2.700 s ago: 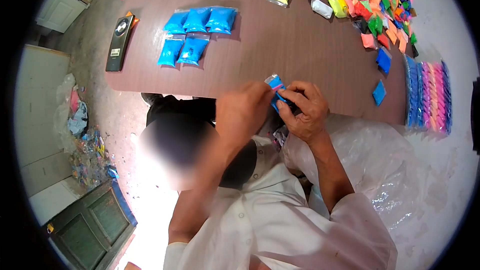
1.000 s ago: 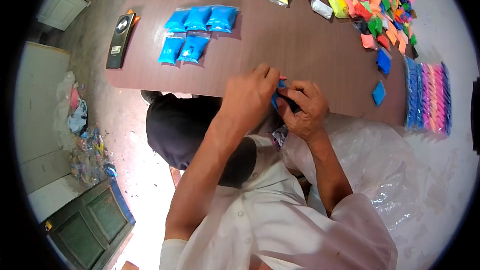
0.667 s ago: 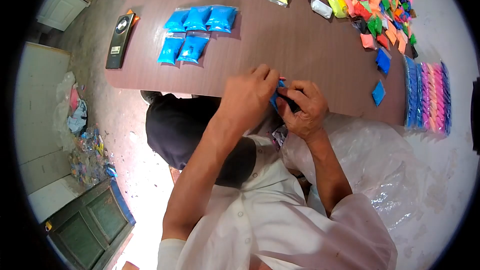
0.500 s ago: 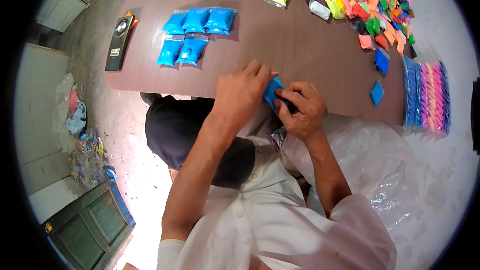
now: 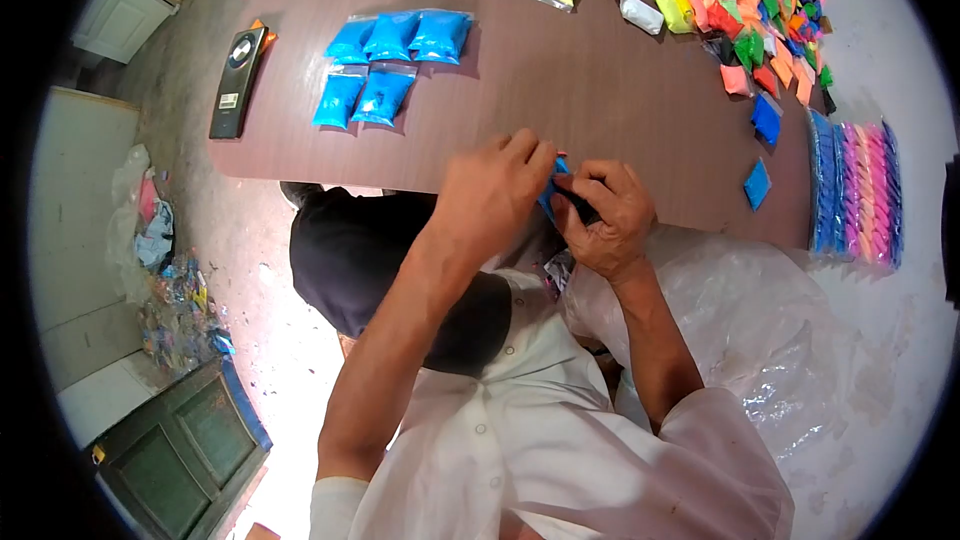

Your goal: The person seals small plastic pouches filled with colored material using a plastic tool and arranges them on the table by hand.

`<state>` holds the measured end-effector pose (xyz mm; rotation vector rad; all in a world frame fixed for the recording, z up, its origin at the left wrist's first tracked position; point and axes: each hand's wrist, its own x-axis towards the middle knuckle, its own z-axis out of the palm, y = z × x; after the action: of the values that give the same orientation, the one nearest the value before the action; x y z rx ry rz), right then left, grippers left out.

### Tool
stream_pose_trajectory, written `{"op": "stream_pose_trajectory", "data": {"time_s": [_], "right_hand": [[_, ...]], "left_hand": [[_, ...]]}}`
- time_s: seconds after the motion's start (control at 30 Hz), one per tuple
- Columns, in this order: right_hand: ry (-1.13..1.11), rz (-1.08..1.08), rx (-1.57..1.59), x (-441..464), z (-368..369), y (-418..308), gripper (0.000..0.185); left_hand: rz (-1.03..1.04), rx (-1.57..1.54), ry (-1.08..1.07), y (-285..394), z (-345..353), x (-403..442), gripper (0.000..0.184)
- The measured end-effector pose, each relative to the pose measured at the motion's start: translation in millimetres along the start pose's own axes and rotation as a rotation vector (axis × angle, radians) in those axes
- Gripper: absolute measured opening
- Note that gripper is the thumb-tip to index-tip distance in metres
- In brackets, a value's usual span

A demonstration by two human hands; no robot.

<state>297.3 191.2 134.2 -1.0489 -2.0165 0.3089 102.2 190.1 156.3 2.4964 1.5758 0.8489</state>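
Note:
At the table's front edge my hands meet around a small blue packet [image 5: 548, 202], mostly hidden by fingers. My left hand [image 5: 490, 185] has its fingers pinched at the packet's upper left side, where a bit of red shows. My right hand [image 5: 608, 215] grips the other side between thumb and curled fingers. Beyond them on the table, several clear zip bags filled with blue [image 5: 385, 95] lie in two rows. Two small blue packets, one of them a flat diamond shape [image 5: 757, 184], lie to the right of my hands.
A heap of multicoloured packets [image 5: 740, 10] covers the far right of the brown table [image 5: 560, 80]. A dark phone [image 5: 238, 85] lies at the left edge. Packed blue and pink strips [image 5: 855, 190] are at right, near a large clear plastic bag [image 5: 740, 330].
My left hand has shifted slightly right, closer to my right hand, and covers more of the blue packet. The bags on the table stay where they were.

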Motion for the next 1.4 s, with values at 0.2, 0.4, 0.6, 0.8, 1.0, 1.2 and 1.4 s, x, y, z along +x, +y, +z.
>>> {"op": "stream_pose_trajectory", "data": {"time_s": [0.2,0.4,0.6,0.8,1.0,1.2,1.4], "right_hand": [[-0.013,-0.004,0.009,1,-1,1,0.026],[-0.005,-0.007,0.019,1,-2,2,0.028],[-0.006,0.006,0.004,1,-3,-2,0.027],[-0.004,-0.012,0.014,2,0,0,0.026],[0.009,-0.008,0.033,2,-2,-1,0.025],[0.02,-0.012,0.025,2,0,0,0.024],[-0.003,-0.009,0.003,2,-3,-1,0.025]], "left_hand": [[-0.016,-0.024,-0.023,4,-4,1,0.016],[-0.014,-0.09,-0.032,0,1,6,0.028],[0.014,-0.056,-0.018,-3,1,6,0.015],[0.022,-0.056,-0.004,3,2,2,0.02],[0.01,-0.048,0.006,-3,4,11,0.015],[-0.053,-0.097,-0.01,2,1,8,0.016],[-0.104,-0.112,0.011,3,-3,12,0.017]]}}
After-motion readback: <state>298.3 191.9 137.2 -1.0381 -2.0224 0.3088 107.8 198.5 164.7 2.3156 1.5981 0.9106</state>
